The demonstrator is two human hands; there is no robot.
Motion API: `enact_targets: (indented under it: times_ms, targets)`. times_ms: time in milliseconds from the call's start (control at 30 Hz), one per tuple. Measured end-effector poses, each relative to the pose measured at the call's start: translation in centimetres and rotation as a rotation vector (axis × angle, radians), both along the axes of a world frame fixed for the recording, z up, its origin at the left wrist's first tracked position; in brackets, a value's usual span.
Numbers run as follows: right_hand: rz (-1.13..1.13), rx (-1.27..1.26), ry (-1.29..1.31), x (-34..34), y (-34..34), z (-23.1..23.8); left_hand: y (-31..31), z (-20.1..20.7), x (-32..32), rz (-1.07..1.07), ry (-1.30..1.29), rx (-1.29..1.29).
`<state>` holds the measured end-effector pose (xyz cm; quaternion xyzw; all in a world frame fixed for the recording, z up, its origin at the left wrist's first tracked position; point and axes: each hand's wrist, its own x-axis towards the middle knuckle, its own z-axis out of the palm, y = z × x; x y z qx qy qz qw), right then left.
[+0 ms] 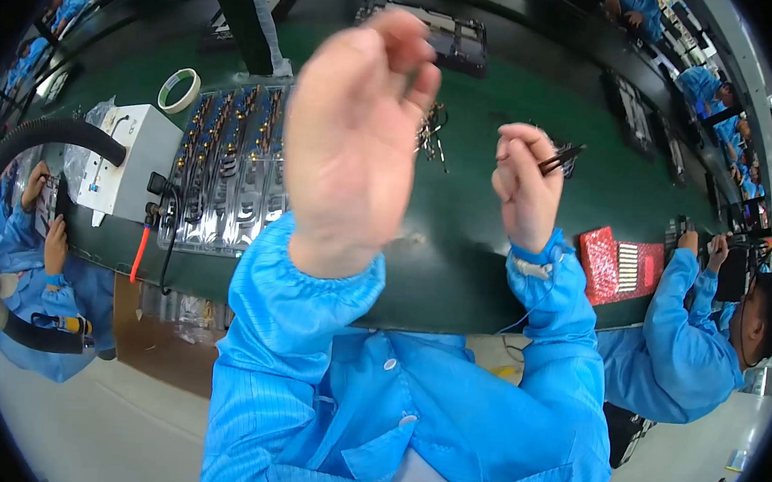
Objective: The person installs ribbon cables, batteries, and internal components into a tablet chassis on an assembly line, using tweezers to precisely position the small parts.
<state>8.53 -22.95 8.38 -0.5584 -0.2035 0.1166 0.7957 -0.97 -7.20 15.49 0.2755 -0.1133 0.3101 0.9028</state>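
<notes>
Your half-open left hand (pixel 352 145), raised, could jostle the parts tray (pixel 215 249) if lowered too far left; your right hand (pixel 529 179) grips black tweezers (pixel 565 158).

black tweezers (pixel 565 158), green tabletop (pixel 446 281), striped blue sleeve (pixel 278 314), red bubble wrap (pixel 597 267)

I work in what looks like an electronics factory, at a long green bench (pixel 454 286). A co-worker (pixel 677 369) on my right and a second person (pixel 73 304) on my left wear blue like my own coat (pixel 455 398), with more blue-clad people (pixel 697 82) farther along. A clear tray (pixel 211 250) of small parts, flat black housings (pixel 458 36), my corded wrist strap (pixel 532 268) and the black tweezers (pixel 564 158) in my right hand (pixel 530 184) show it.
</notes>
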Motion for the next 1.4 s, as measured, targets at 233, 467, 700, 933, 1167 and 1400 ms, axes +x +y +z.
enact_targets:
  times_ms: [233,467,700,933,1167,1400]
  targets:
    - [-0.015,-0.050,-0.210,3.2,-1.1,0.7,1.7,-4.5,0.5,0.214,0.260,0.668]
    - [-0.194,-0.666,-0.551,6.9,-0.6,-1.3,-0.9,-14.4,5.0,0.558,0.554,2.020]
    - [-0.408,-0.765,-0.639,8.7,-2.3,-0.2,-1.0,-17.4,10.0,0.862,0.693,2.045]
    - [-0.577,-1.411,-0.867,12.6,-3.8,-4.9,-1.3,-18.3,10.9,0.649,0.837,2.170]
    - [-0.430,-1.436,-0.922,13.9,-3.5,-7.0,-3.1,-18.3,7.5,0.662,0.662,2.137]
    - [-0.447,-1.465,-0.975,14.1,-3.0,-8.0,-3.3,-18.0,5.9,0.674,0.578,2.075]
